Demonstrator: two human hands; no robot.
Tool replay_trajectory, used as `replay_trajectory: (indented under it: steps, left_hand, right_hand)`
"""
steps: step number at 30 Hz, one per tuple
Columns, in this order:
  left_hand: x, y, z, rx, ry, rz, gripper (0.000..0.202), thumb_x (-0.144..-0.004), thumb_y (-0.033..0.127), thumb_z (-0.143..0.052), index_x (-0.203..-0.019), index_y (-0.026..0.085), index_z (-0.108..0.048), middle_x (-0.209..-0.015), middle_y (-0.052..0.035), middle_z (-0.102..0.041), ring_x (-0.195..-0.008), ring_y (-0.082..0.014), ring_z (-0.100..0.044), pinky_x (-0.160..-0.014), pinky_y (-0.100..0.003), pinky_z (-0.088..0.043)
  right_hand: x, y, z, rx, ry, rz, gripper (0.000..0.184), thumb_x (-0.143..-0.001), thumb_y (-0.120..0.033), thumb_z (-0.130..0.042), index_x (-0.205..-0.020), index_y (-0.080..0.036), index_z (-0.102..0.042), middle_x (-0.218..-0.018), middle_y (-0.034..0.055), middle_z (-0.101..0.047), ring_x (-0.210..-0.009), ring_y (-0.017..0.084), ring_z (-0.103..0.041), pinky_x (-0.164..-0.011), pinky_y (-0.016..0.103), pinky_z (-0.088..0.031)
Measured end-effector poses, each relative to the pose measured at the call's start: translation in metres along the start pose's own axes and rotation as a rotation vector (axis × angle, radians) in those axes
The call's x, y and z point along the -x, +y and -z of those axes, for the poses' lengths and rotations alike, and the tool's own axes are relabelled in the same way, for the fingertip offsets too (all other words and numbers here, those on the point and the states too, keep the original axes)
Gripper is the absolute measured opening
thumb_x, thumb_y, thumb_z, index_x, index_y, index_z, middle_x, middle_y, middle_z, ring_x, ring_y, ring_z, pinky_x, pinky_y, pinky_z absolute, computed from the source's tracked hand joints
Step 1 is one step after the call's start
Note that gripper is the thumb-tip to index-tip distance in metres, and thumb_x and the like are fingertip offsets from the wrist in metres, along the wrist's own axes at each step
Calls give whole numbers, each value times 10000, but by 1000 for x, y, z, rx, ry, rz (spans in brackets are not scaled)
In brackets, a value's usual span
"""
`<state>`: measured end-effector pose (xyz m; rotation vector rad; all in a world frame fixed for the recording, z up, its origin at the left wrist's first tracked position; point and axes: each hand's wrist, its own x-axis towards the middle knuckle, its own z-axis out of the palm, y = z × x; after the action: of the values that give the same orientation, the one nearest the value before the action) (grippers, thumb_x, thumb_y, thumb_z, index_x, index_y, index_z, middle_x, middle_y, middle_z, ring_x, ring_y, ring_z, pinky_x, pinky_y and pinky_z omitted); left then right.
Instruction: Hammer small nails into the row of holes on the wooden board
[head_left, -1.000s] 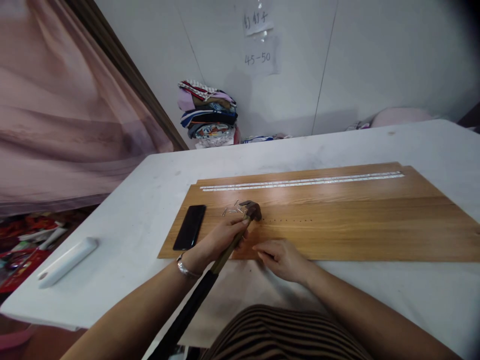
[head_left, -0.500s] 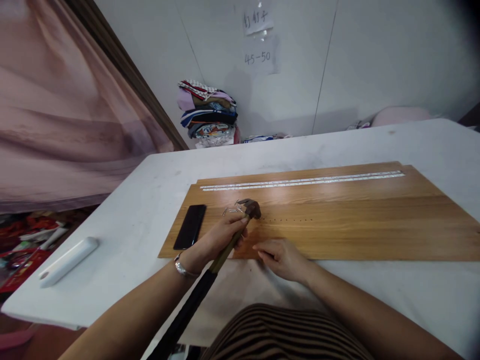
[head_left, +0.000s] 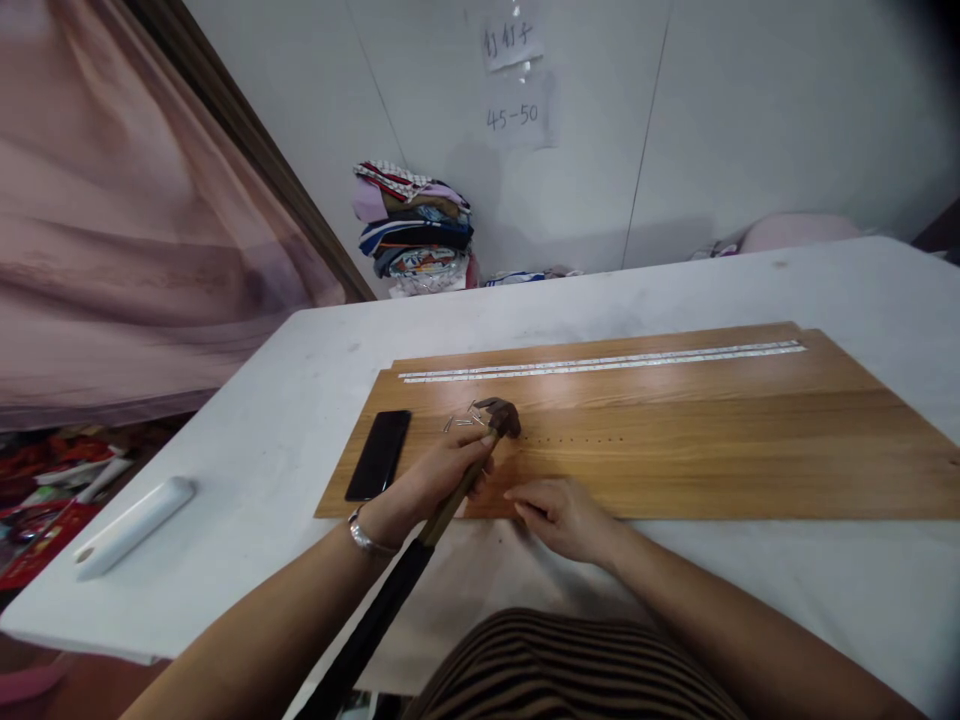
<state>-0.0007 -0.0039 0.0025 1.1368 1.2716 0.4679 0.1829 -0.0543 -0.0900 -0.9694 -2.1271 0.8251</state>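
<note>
My left hand (head_left: pixel 455 462) is closed round the shaft of a claw hammer (head_left: pixel 450 505), just below its head. The hammer's dark metal head hovers over or rests on a wood-grain board (head_left: pixel 712 450); I cannot tell which. Its black grip slants down toward my body. My right hand (head_left: pixel 559 512) lies at the board's near edge, fingers pointing left, thumb a little apart, with nothing visible in it. Several loose nails (head_left: pixel 463 421) lie left of the hammer head. A row of small dark dots (head_left: pixel 574 440), possibly nail heads, runs right from it.
A black phone (head_left: pixel 379 455) lies on the board's left end. Two long white strips (head_left: pixel 600 364) run along its far side. On the white table (head_left: pixel 255 440), a white rounded object (head_left: pixel 135 527) sits at left. Folded clothes (head_left: pixel 416 225) are stacked by the wall.
</note>
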Motion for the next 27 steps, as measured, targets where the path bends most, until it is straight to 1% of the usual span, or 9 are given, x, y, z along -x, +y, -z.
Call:
replay_trajectory:
  steps: [4,8,11,15,21,24,27]
  left_hand:
    - [0,0,0,-6,-2,2,257,-801,414,-561,-788,158,-540,-652,6,-581,-438,-72,-515,-431,-197,-405]
    - [-4,-4,0,26,2,27,282,-769,432,-596,-842,166,-540,-643,22,-573,-439,-75,-515,-416,-189,-392]
    - [-5,-7,-1,24,4,51,309,-752,453,-608,-823,158,-547,-642,20,-573,-441,-78,-519,-414,-192,-390]
    - [-4,-5,-1,1,7,32,305,-758,452,-600,-767,152,-545,-653,10,-579,-441,-74,-519,-421,-194,-396]
    - [0,1,1,11,3,5,285,-781,442,-576,-773,160,-535,-635,14,-570,-433,-69,-503,-425,-191,-396]
    - [-1,-1,1,11,-7,1,281,-780,438,-582,-790,160,-542,-636,12,-572,-430,-70,-503,-419,-189,-386]
    - [-4,-5,1,7,-6,16,297,-769,451,-593,-787,160,-544,-645,9,-576,-437,-77,-515,-414,-190,-381]
  right_hand:
    - [0,0,1,6,-1,11,286,-893,-159,-473,-1085,-182,-683,-929,68,-740,-773,171,-670,-700,270,-487]
    - [0,0,1,3,-6,12,279,-894,-164,-474,-1079,-181,-683,-934,70,-739,-797,177,-671,-719,279,-489]
    - [0,0,1,5,0,11,277,-893,-165,-475,-1073,-185,-685,-923,66,-741,-788,177,-672,-711,278,-489]
    - [0,0,0,12,-6,11,280,-893,-167,-472,-1072,-187,-686,-921,64,-740,-788,176,-670,-709,276,-490]
    - [0,-1,0,-3,7,5,289,-888,-162,-466,-1073,-185,-687,-920,66,-742,-767,166,-671,-689,261,-489]
    - [-1,-3,2,3,1,1,287,-887,-160,-464,-1058,-181,-693,-898,63,-744,-742,166,-669,-678,263,-488]
    - [-2,-2,3,13,-14,0,283,-889,-161,-468,-1059,-183,-694,-909,63,-743,-760,172,-672,-691,270,-490]
